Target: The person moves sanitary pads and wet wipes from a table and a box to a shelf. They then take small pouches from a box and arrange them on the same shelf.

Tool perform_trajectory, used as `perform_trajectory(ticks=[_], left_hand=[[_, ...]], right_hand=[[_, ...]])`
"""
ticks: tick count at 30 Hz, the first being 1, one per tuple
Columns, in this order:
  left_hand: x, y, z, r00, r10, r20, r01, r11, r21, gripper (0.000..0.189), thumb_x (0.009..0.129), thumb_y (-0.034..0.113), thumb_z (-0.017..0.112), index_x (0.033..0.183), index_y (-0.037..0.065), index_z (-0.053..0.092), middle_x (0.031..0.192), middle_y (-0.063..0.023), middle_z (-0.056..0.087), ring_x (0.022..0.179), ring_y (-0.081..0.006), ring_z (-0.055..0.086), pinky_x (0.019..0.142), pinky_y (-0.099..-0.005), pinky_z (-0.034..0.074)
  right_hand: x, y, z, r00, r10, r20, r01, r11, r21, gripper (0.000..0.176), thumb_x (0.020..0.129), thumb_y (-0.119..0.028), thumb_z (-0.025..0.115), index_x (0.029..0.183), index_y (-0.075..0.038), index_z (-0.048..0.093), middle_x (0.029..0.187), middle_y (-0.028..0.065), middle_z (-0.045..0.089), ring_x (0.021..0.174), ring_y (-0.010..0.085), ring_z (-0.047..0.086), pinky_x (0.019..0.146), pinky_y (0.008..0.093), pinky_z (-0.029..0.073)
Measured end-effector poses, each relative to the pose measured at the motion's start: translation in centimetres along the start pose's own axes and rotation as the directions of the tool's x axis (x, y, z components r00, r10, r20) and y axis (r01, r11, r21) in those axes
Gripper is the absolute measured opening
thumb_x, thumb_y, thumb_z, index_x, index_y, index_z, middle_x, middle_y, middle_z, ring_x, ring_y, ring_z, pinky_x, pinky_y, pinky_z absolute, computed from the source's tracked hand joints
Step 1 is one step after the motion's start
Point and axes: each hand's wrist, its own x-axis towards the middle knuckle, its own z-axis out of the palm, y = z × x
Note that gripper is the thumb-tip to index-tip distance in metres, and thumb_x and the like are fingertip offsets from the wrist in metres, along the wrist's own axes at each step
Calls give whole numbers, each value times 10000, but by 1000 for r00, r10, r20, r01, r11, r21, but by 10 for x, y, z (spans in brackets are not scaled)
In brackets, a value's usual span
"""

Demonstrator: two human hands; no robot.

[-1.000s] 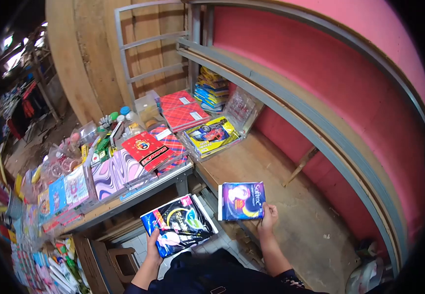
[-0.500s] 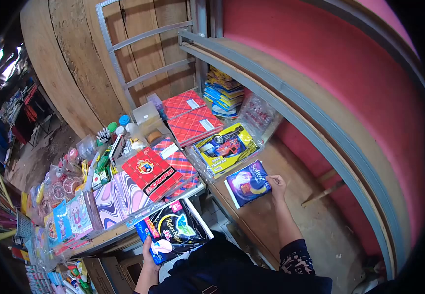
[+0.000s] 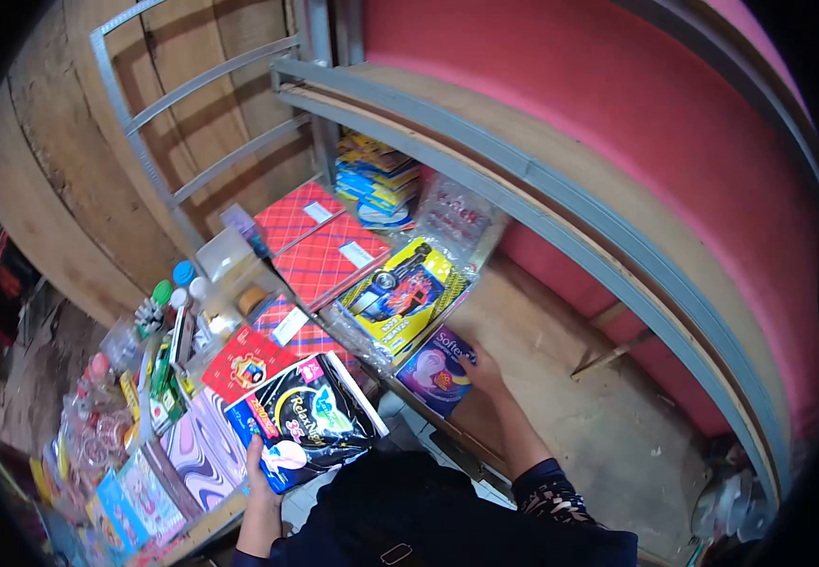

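My left hand (image 3: 259, 477) is closed round the lower left edge of a black and blue pack of sanitary pads (image 3: 313, 416) marked "Relax Night". This pack is tilted in front of my body and overlaps a red notebook (image 3: 238, 367). On the wooden shelf board, my right hand (image 3: 483, 370) grips the right edge of a purple "Softex" pack of sanitary pads (image 3: 434, 373); some of its fingers are hidden. Just beyond that pack lies a yellow drawing book (image 3: 400, 295) in clear plastic, with a car on the cover.
Red plaid hardcover books (image 3: 329, 260) and a stack of yellow and blue packets (image 3: 376, 180) stand at the back. A metal shelf rail (image 3: 542, 180) curves above the wooden board (image 3: 608, 425). Bottles, notebooks and small goods crowd the left table. A metal rack (image 3: 211, 71) leans on planks.
My right hand has brought the Softex pack left and closer to the drawing book. The Relax Night pack has risen over the red notebook. The whole view has turned to the right.
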Motion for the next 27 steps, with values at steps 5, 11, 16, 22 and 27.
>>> perform_trajectory(ticks=[5, 11, 16, 22, 27], left_hand=[[44, 22, 1, 992, -65, 105, 61, 997, 39, 567, 918, 450, 582, 1300, 42, 489, 1125, -156, 655, 979, -292, 673, 863, -436, 565], [81, 3, 17, 987, -49, 153, 30, 991, 128, 605, 921, 313, 632, 1411, 147, 318, 1246, -121, 550, 1093, -282, 612, 902, -449, 542], [92, -38, 63, 961, -11, 275, -6, 998, 61, 693, 948, 320, 598, 1474, 136, 186, 1321, -138, 481, 1142, -306, 567, 948, -465, 504], [85, -95, 97, 815, 33, 578, -264, 910, 321, 1013, 831, 41, 722, 1525, 109, -14, 1416, -154, 343, 1294, -252, 390, 1075, -402, 348], [101, -109, 122, 511, 21, 860, -797, 387, 464, 955, 819, 374, 748, 1531, 123, 163, 1529, -245, 212, 1410, -426, 233, 1120, -521, 262]], right_hand=[[0, -4, 5, 977, 193, 94, -190, 981, -46, 493, 923, -312, 554, 1390, -172, 478, 1377, 118, 541, 1243, 311, 532, 1030, 363, 422], [-49, -106, -6, 904, -104, -416, 131, 991, 37, 513, 887, -237, 657, 1351, -77, 507, 1343, 164, 533, 1258, 304, 480, 1043, 432, 383], [-128, -183, 38, 995, 88, -39, -4, 445, 896, 838, 927, -172, 648, 1555, -209, 94, 1486, 85, 331, 1092, 182, 565, 823, 331, 519], [-120, -163, 11, 844, 536, -8, -97, 167, 981, 584, 859, -192, 736, 1352, -160, 425, 1190, 68, 607, 1019, 207, 641, 767, 370, 577], [-85, -87, -69, 809, 522, -270, 92, 341, 935, 498, 843, -159, 748, 1272, -93, 503, 1142, 74, 639, 985, 187, 648, 812, 352, 560]])
